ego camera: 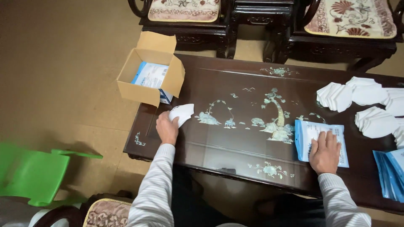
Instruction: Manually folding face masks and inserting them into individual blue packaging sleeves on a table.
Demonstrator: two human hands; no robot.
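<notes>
1. Left hand (167, 128) is resting on the dark wooden table (235, 138) near its left end, fingers curled and pinching a folded white mask (182, 113); mask is sticking out up and to the right of the knuckles, lying just above the tabletop
2. Right hand (325, 152) is lying palm down on a blue-and-white packet (321, 141), fingers slightly spread and pressing flat on it; packet is sitting on the table right of centre, just beside the pearl-inlay tree
3. Both forearms are wearing striped grey sleeves (153, 189), reaching in from the near edge
4. Open cardboard box (150, 69) is sitting at the table's far-left corner, partly overhanging the edge, flaps up, w/ blue-and-white packets inside (151, 76); it's near the left hand but not touching it
5. Stacks of white masks (366, 105) are lying at the table's right end, well apart from the left hand, a bit beyond the right one
6. More blue packets (391, 172) are piling at the right edge, just beside the right hand's packet but apart from it
7. Green plastic chair (33, 172) is standing on the floor at lower left; dark carved chairs w/ patterned cushions (349, 19) are standing behind the table
</notes>
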